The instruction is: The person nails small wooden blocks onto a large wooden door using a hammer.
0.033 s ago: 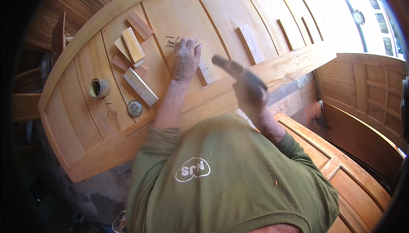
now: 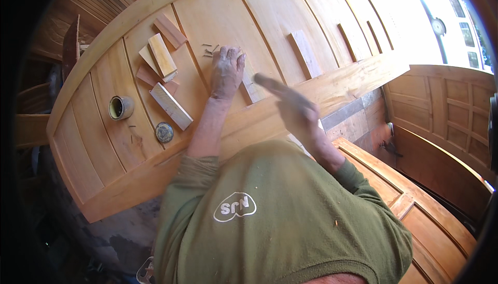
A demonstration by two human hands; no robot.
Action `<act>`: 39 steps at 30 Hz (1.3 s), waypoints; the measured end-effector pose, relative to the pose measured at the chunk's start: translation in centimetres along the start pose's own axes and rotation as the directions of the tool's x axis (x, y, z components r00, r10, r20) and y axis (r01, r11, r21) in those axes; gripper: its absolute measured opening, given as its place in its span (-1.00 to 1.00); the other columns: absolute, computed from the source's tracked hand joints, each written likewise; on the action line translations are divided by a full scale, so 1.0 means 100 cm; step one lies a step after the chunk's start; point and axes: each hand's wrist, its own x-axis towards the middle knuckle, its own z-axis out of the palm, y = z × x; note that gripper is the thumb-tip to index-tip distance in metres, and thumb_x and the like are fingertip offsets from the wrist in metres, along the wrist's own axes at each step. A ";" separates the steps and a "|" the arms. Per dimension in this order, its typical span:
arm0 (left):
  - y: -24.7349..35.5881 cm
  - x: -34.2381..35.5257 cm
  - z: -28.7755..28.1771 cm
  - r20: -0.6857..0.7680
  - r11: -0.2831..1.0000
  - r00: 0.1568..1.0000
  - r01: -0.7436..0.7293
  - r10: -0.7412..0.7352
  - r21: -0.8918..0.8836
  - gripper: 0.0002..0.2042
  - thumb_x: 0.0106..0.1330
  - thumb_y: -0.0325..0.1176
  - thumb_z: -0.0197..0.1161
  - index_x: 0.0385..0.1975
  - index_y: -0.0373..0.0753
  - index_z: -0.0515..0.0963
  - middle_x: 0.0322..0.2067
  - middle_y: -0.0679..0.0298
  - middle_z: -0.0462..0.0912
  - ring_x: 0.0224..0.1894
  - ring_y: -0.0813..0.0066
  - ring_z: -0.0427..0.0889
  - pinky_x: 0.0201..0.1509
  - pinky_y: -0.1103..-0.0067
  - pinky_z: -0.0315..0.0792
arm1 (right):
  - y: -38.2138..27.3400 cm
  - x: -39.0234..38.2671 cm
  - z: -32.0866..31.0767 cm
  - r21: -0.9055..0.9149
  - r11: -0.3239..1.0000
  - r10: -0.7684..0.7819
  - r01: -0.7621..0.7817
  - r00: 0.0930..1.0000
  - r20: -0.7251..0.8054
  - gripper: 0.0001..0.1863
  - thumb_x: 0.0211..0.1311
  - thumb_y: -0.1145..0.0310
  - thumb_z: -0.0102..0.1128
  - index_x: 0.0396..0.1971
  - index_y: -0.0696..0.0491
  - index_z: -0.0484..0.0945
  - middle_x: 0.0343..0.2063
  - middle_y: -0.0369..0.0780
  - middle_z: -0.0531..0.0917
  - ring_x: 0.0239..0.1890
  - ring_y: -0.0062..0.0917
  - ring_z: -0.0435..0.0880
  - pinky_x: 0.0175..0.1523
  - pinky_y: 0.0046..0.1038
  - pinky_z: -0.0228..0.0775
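The left hand is placed with fingers curled beside a wooden block on the panel; whether anything is gripped cannot be told. A blurred tool is clamped in the right hand, right of the block; nails are scattered beside the left hand

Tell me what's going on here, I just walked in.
A person in a green shirt is at a large grooved wooden panel. The right hand holds what looks like a hammer, blurred, above the panel's near edge. The left hand is beside a short wood strip; its fingertips' grip isn't clear. Small nails or screws lie just past it, with loose wood blocks and an open tin further left.
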 end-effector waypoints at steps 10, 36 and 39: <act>-0.004 -0.004 -0.001 0.005 1.000 1.000 0.000 0.000 0.010 -0.78 0.42 -0.41 0.35 0.01 -0.22 0.61 -0.12 0.09 0.61 0.01 -0.01 0.60 0.17 0.19 0.51 | -0.010 0.015 -0.008 0.091 0.989 -0.102 0.117 0.983 -0.153 -0.60 0.32 0.21 0.50 0.07 0.01 0.62 -0.38 -0.18 0.79 -0.49 -0.28 0.78 -0.45 -0.29 0.59; -0.007 -0.001 -0.002 0.008 0.999 1.000 -0.016 0.016 0.040 -0.85 0.45 -0.38 0.31 -0.06 -0.23 0.61 -0.14 0.08 0.61 -0.01 0.01 0.62 0.15 0.19 0.50 | -0.009 0.017 0.006 -0.061 0.993 0.107 -0.098 0.978 0.180 -0.61 0.44 0.10 0.38 0.08 0.01 0.55 -0.42 -0.12 0.78 -0.48 -0.19 0.78 -0.46 -0.18 0.56; -0.005 -0.003 -0.003 0.017 0.996 0.999 -0.029 0.027 0.083 -0.84 0.46 -0.37 0.31 -0.05 -0.23 0.61 -0.14 0.07 0.63 -0.02 0.01 0.63 0.15 0.19 0.51 | -0.007 0.005 0.007 0.042 0.991 0.118 -0.124 0.984 0.130 -0.61 0.44 0.10 0.39 0.09 -0.01 0.56 -0.42 -0.11 0.78 -0.45 -0.17 0.80 -0.42 -0.15 0.59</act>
